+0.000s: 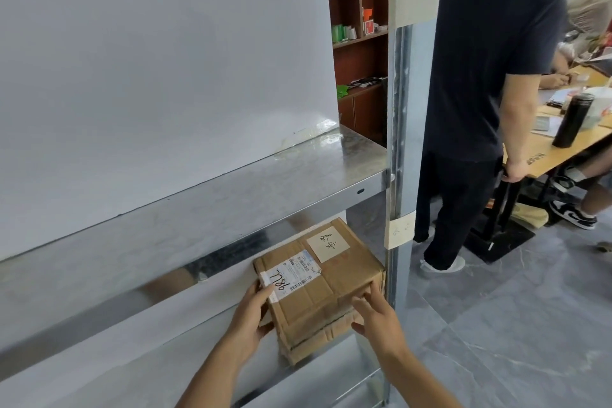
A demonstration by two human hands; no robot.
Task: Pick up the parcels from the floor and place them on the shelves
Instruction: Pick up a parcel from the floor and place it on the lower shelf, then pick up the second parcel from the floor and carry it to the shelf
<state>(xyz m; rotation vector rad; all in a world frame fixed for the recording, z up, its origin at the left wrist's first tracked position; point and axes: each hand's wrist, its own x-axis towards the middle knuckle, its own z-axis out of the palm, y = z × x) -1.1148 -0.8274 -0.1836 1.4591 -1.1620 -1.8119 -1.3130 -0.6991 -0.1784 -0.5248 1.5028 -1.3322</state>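
Observation:
A brown cardboard parcel (326, 288) with a white shipping label marked 7786 and a handwritten note sits on the lower metal shelf (344, 346), at its right end beside the upright post. My left hand (250, 316) grips the parcel's left front corner, thumb on the label. On the right front corner, my right hand (377, 316) holds it with fingers on top and thumb underneath. The upper metal shelf (212, 202) lies just above the parcel and is bare.
A metal upright post (397, 149) frames the shelf's right side. A person in dark clothes (480, 93) stands close to the right at a wooden table (569, 146) holding a black bottle (571, 119). A brown cabinet (359, 43) stands behind. Grey tiled floor (496, 325) spreads right.

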